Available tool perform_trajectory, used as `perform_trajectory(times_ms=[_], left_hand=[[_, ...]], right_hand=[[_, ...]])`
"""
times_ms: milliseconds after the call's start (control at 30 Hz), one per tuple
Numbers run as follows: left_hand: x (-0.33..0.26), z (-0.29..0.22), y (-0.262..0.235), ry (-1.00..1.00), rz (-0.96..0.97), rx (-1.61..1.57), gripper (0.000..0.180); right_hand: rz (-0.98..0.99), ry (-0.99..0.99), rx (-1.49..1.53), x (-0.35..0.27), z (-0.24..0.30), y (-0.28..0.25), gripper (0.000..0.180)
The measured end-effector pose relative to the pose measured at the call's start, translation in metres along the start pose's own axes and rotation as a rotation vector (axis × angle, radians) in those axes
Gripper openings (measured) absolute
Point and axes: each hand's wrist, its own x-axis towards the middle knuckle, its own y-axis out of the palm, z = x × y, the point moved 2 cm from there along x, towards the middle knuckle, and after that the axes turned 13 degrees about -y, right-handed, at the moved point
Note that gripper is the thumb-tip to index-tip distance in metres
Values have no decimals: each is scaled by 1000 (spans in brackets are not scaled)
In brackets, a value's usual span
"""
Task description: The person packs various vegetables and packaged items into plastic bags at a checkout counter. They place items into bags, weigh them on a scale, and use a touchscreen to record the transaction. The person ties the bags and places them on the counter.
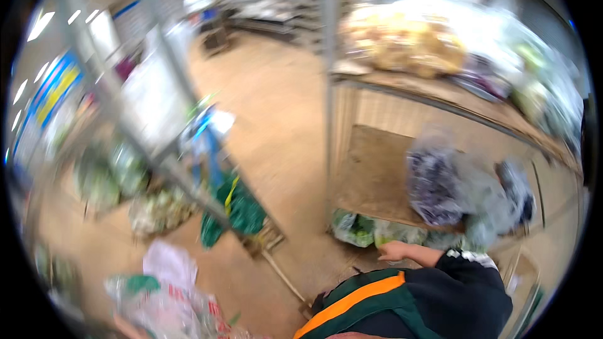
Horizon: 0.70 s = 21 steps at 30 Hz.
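At the lower left, a clear plastic bag [163, 307] with red print and something green inside rises in front of my left hand [127, 328]. That hand is only partly visible at the bag's edge and appears closed on it. My right forearm, below a dark short sleeve [468, 263] with white trim, bends across to the left. My right hand [393, 250] looks empty, its fingers loosely extended and blurred. Behind it are bagged green vegetables [353, 228] at the bottom of the right rack; whether it touches them, I cannot tell.
A metal rack at right holds a bag of pale yellow produce [408, 37] above a bag of purple produce [434, 182]. At left, a metal frame [188, 188] stands near green bags [242, 207] and bagged cabbages [97, 176]. Brown floor [270, 113] runs between them.
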Motion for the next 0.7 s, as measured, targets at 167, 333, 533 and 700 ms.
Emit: perform_trajectory(times_ms=[167, 333, 533, 700], left_hand=[[-163, -35, 28, 135, 333, 51, 21], [-312, -13, 129, 45, 763, 136, 27], [-488, 20, 297, -352, 1232, -302, 7], [-640, 20, 439, 64, 1510, -156, 15]], right_hand=[[-184, -280, 403, 11, 88, -36, 71], [-153, -349, 615, -8, 112, -51, 76], [-320, -525, 1795, -25, 94, -63, 65], [-831, -466, 2075, 52, -84, -108, 48]])
